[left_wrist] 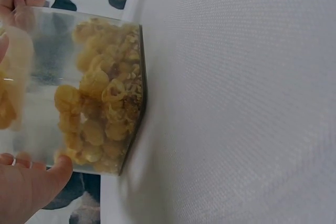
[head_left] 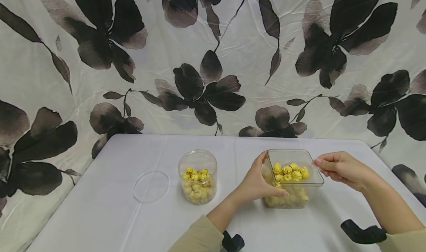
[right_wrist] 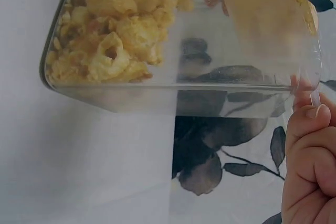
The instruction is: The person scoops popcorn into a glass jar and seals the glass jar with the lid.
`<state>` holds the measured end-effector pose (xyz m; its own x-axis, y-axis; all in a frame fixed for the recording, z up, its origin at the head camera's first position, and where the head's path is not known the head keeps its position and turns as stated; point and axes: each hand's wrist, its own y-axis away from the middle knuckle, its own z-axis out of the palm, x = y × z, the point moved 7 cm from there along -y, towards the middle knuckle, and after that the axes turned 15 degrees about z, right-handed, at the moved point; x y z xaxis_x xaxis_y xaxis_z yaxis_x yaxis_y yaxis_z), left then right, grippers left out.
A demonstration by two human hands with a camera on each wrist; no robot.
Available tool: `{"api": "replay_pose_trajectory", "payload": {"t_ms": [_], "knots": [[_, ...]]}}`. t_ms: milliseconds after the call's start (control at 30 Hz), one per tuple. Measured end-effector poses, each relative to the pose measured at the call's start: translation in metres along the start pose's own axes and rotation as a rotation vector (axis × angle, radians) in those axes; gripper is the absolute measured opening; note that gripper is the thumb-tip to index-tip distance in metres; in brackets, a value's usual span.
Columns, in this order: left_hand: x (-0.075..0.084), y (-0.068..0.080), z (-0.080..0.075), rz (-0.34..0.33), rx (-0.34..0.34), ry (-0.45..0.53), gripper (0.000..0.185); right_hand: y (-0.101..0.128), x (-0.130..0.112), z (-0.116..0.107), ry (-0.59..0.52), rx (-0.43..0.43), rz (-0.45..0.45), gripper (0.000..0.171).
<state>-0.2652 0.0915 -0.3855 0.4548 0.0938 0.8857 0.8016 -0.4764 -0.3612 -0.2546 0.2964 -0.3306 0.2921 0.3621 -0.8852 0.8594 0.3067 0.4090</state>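
Observation:
A clear square container (head_left: 293, 198) partly filled with yellow popcorn stands at the right of the white table (head_left: 110, 215). My left hand (head_left: 257, 183) grips its left side, thumb on the near wall and fingers at the far rim. My right hand (head_left: 332, 167) pinches the right edge of its top rim with the fingertips. The left wrist view shows the container (left_wrist: 100, 93) side-on, with my left thumb (left_wrist: 31, 187) against it. In the right wrist view the container (right_wrist: 157, 35) fills the top and my right fingers (right_wrist: 310, 145) sit at its clear edge.
A round clear jar (head_left: 198, 178) of yellow popcorn stands open at the table's middle. Its round clear lid (head_left: 151, 186) lies flat to the left. A floral cloth backdrop (head_left: 213, 59) hangs behind the table. Black wrist mounts (head_left: 362, 233) show at the bottom edge.

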Motion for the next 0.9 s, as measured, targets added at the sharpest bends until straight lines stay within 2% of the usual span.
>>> {"api": "replay_pose_trajectory", "payload": {"t_ms": [167, 600, 733, 900], "knots": [[-0.0003, 0.001, 0.0, -0.009, -0.007, 0.006, 0.115, 0.0008, 0.0025, -0.0044, -0.012, 0.047, 0.02, 0.031], [-0.0011, 0.0012, -0.0001, -0.007, -0.015, 0.01, 0.115, -0.0048, 0.0, -0.0007, -0.037, 0.108, -0.011, 0.028], [-0.0015, 0.0006, 0.0, -0.002, -0.014, 0.003, 0.115, -0.0043, 0.0012, -0.0013, -0.051, 0.109, -0.005, 0.028], [-0.0014, -0.0003, 0.0002, 0.005, -0.014, -0.002, 0.115, -0.0025, 0.0029, -0.002, -0.094, 0.063, -0.013, 0.029]]}}
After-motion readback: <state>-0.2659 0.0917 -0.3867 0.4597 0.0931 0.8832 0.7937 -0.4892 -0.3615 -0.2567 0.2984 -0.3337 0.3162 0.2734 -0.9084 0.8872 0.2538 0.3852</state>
